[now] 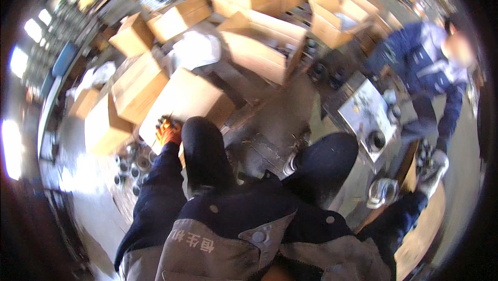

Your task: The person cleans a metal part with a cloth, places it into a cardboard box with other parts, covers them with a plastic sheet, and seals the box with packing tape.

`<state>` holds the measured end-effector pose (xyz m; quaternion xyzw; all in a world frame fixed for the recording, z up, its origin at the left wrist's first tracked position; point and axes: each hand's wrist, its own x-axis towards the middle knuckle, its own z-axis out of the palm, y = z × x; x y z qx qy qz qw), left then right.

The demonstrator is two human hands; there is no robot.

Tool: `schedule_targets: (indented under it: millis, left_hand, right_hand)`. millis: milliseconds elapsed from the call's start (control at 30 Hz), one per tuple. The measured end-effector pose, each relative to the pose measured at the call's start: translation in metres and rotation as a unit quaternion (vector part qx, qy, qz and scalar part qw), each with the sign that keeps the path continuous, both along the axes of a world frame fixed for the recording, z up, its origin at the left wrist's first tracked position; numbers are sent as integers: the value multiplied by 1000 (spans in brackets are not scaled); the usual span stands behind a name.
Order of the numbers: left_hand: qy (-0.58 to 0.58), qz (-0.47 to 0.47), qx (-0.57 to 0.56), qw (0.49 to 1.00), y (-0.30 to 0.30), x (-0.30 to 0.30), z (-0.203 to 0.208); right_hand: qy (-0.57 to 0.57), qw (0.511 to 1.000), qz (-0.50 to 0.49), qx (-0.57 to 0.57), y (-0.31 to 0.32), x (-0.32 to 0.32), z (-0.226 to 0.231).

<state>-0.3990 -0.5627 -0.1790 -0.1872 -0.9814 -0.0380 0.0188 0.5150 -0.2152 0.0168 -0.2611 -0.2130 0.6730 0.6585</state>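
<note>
My left hand, in an orange glove with dark patches, lies against the near side of a closed cardboard box. Its fingers look apart, with nothing held in them. Far to the right, my right hand wears a pale glove and reaches over an open cardboard box. Dark metal parts are right beside its fingers, which are blurred; whether it grips one is unclear. A shiny ring-shaped metal part sits left of that hand. The co-worker's sleeve comes down close to my right glove.
A co-worker in dark blue stands at the right, by a pale-topped work stand bearing a dark ring. Open cartons fill the far side. Several metal cylinders stand on the floor at the left. White plastic sheeting lies among the boxes.
</note>
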Motion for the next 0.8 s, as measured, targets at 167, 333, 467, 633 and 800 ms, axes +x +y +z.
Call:
schedule_targets:
  millis: [167, 333, 467, 633, 800]
  left_hand:
    - [29, 3, 50, 998, 2, 21, -7]
    - [34, 12, 91, 995, 3, 18, -19]
    - [7, 6, 47, 999, 2, 17, -14]
    - [-90, -99, -31, 991, -20, -9, 14]
    - [-161, -305, -123, 930, -48, -51, 57]
  right_hand:
    - [-189, 979, -77, -27, -30, -83, 33]
    - [-356, 918, -175, 24, -61, -226, 71]
    - [-344, 926, 93, 129, -60, -378, 79]
    - [-182, 853, 469, 140, -64, -570, 59]
    - [-138, 788, 591, -101, -89, -728, 4]
